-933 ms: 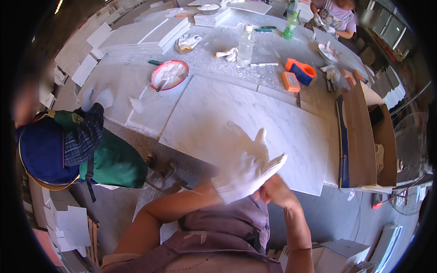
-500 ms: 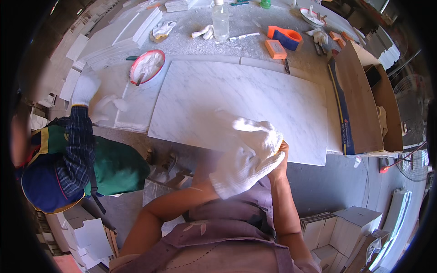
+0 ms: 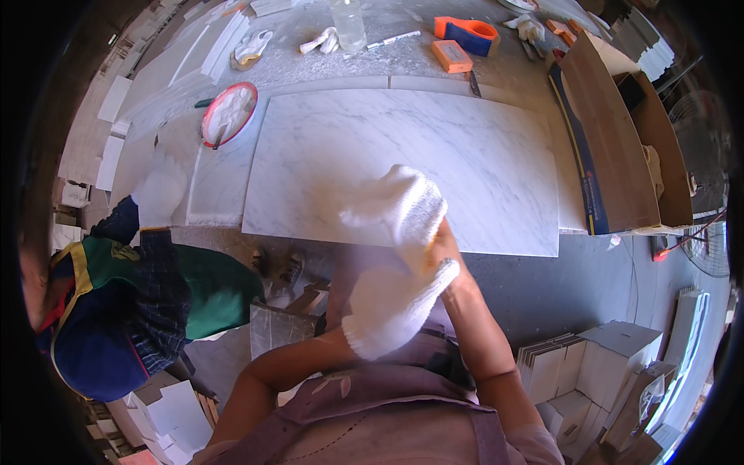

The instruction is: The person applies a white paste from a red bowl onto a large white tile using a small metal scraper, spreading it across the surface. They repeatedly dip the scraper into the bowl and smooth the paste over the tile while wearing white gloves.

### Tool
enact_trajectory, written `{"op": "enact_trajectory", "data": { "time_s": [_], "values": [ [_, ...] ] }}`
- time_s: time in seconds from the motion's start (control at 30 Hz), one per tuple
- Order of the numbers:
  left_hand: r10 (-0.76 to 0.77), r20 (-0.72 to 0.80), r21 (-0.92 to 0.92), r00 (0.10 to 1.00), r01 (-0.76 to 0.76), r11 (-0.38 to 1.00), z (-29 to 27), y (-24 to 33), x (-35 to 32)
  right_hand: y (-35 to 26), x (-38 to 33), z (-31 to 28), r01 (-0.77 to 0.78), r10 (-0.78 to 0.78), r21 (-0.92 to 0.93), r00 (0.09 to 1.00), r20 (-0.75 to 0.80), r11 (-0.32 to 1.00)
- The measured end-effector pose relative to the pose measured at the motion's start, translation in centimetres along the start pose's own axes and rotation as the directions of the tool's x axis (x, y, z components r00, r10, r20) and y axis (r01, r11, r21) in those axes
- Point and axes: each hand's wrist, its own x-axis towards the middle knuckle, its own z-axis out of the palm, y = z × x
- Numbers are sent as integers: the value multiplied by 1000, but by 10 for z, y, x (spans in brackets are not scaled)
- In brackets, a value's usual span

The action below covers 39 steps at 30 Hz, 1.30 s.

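The left hand point(image 3: 391, 302) wears a white knit glove, and a second white glove point(image 3: 403, 205) covers the right hand point(image 3: 443, 244). The marble slab point(image 3: 403, 155) is white with grey veins. A red-rimmed bowl point(image 3: 229, 113) holds white paste. The co-worker's sleeve point(image 3: 159, 302) is dark blue plaid beside green cloth.

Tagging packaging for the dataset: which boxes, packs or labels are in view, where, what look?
Open cardboard box: right of the marble slab, brown, long, a dark blue printed strip along its near edge.
White boxes: lower right on the floor, stacked, plain.
Clear bottle: top of the bench, no label that I can make out.
Orange pack: top, small, flat, rectangular.
No screens or signs.
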Motion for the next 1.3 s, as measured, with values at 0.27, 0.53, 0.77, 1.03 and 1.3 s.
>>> {"op": "enact_trajectory", "data": {
  "time_s": [0.27,0.53,0.77,1.03,1.3],
  "values": [
    [-62,-21,-69,998,61,996,0,-22,-10,57,23,-27,452,-311,-402,876,370,796],
    [23,-11,-11,1000,-23,1000,-7,-12,10,26,30,4,712,-337,-681,691,639,169],
    [216,-43,234,975,-201,951,-11,-6,18,20,59,35,731,-328,-664,595,733,-158],
    [205,-43,408,978,-171,897,-43,18,37,21,81,46,707,-447,-687,567,692,-167],
    [154,-37,217,987,-142,966,-42,3,36,26,106,76,723,-490,-653,496,717,-224]
  ]
}}
